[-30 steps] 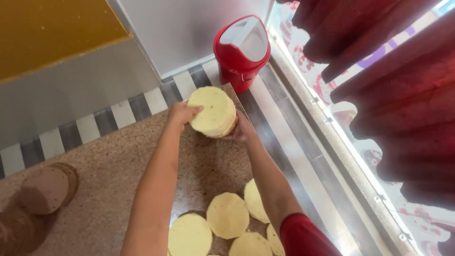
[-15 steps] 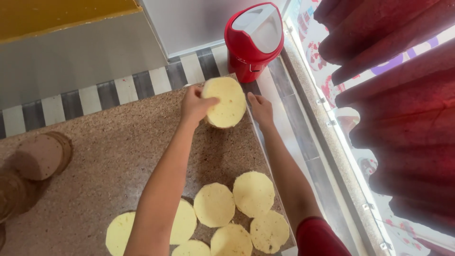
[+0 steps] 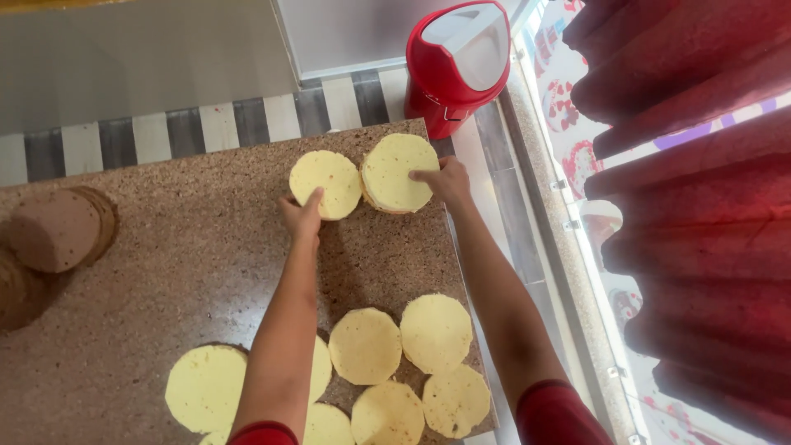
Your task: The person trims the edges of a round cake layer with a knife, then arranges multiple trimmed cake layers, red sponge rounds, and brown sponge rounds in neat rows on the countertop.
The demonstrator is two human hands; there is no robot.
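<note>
My left hand [image 3: 302,217] touches the lower edge of a single pale yellow round disc [image 3: 325,183] lying flat on the speckled brown board [image 3: 165,272]. My right hand [image 3: 446,180] rests fingers on a small stack of the same yellow discs [image 3: 400,171] at the board's far right corner. The two lie side by side, almost touching. Several more yellow discs [image 3: 367,346] are spread flat on the near part of the board, between and below my forearms.
A red lidded container [image 3: 460,62] stands just beyond the board's far corner. Brown round discs [image 3: 58,231] are stacked at the left edge. A striped grey and white surface runs behind the board. Red curtains [image 3: 700,165] hang on the right.
The stack held up in both hands has come down onto the board. One disc now lies apart to its left under my left hand.
</note>
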